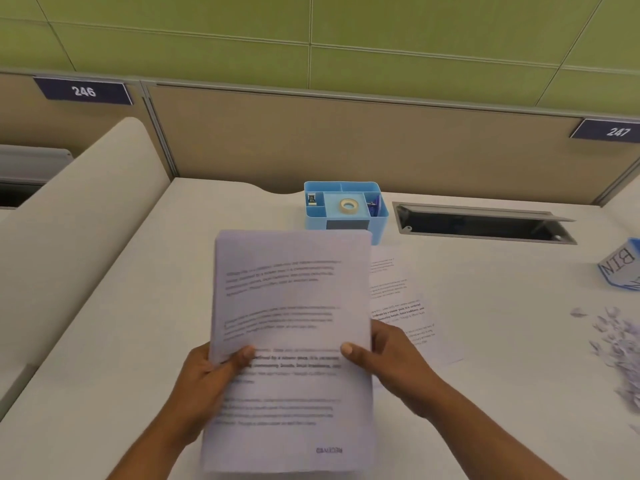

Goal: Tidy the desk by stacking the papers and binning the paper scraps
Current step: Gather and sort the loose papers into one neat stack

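White rectangular printed papers (291, 306) are pinched at both edges by left hand (211, 379) and right hand (388, 362).

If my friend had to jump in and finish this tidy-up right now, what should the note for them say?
Hands: the left hand grips the left edge of the stack of papers, thumb on top; the right hand grips its right edge the same way.
Things: a few loose sheets lie on the desk just right of the stack. The paper scraps are heaped at the far right, with the box marked BIN behind them.
Done: some sheets are gathered into the held stack.
Left: add the loose sheets, set the stack down, bin the scraps.
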`<control>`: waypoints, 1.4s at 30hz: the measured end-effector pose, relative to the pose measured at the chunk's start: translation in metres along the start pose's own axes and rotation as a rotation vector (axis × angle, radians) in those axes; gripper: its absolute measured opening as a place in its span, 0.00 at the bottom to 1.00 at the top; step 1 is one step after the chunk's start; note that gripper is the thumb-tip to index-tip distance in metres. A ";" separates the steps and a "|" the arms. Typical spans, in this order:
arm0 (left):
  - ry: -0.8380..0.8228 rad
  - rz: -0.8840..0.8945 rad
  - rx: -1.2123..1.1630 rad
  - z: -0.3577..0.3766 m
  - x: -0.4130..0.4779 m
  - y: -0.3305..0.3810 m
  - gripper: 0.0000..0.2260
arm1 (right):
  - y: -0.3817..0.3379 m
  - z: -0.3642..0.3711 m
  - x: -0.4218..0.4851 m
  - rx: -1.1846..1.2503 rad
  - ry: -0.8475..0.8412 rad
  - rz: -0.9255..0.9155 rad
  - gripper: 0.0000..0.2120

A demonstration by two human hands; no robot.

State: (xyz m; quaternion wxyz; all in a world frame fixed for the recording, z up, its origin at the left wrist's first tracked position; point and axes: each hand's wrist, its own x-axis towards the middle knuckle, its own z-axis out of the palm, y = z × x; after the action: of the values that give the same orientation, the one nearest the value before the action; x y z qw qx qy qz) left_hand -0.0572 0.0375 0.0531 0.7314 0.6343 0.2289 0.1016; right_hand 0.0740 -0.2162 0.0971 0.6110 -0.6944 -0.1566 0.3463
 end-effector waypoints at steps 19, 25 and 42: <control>0.282 0.044 -0.041 -0.103 -0.010 0.008 0.06 | 0.065 -0.123 0.069 -1.019 0.662 0.631 0.44; 0.266 0.040 -0.024 -0.108 -0.002 0.008 0.09 | 0.065 -0.115 0.071 -0.688 0.641 0.518 0.28; 0.287 0.017 -0.029 -0.125 0.021 0.002 0.09 | 0.040 -0.057 0.100 -0.829 0.576 0.581 0.18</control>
State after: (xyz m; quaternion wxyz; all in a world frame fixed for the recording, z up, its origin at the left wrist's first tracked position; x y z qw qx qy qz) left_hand -0.0963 0.1571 0.0392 0.6991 0.6047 0.3242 0.2010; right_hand 0.1756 -0.2025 0.0304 0.1858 -0.9563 0.0905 0.2067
